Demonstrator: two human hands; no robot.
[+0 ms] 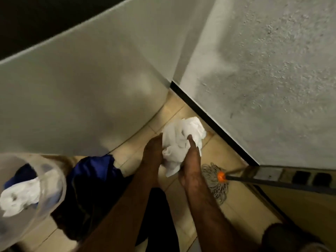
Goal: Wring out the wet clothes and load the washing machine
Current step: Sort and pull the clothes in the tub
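**White cloth squeezed over the floor, beside the bucket**

At far left stands a translucent bucket [60,186] with crumpled white and blue clothes [21,195] in it. It probably serves as the holding place for the wet load, kept within arm's reach. Just beside it a blue garment [94,171] lies slumped on the floor, whether waiting its turn or already done I cannot tell. Behind both rises a broad pale panel [81,88], which may be the washing machine's side, though no door or drum shows.

The left grip [152,157] closes against the left side of the white cloth [181,135]. Its fingers go out of sight behind the bundle. The cloth is held in the air between both hands, above the tiled floor [169,113] near the corner, likely so that water can fall on tile and not on the person. It is bunched into a tight, creased wad, with a loose flap hanging at the bottom. No drip is visible in the blur.

The right grip [190,160] clamps the cloth's right side, with one digit lying over the front of it. Two opposed holds suit a twist, so wringing seems under way and loading is not yet begun.

At right a string mop [216,186] rests on the floor.
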